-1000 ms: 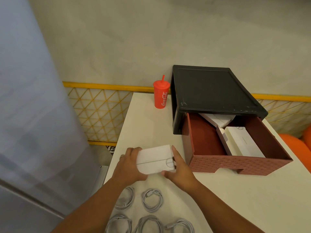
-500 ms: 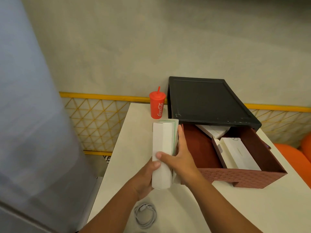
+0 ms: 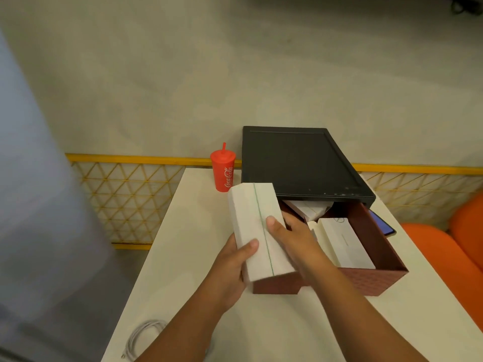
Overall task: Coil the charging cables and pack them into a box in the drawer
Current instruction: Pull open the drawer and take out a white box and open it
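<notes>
Gripping the white box with left hand and right hand, tilted over the left front corner of the drawer, hiding its left wall. Half hidden behind the left forearm: a coiled cable.

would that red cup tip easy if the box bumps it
Likely: the red cup is tall and narrows toward its base, so a high knock could topple it. On the smooth white table a low push may just slide it. Its fill level is hidden, so weight is unclear.
</notes>
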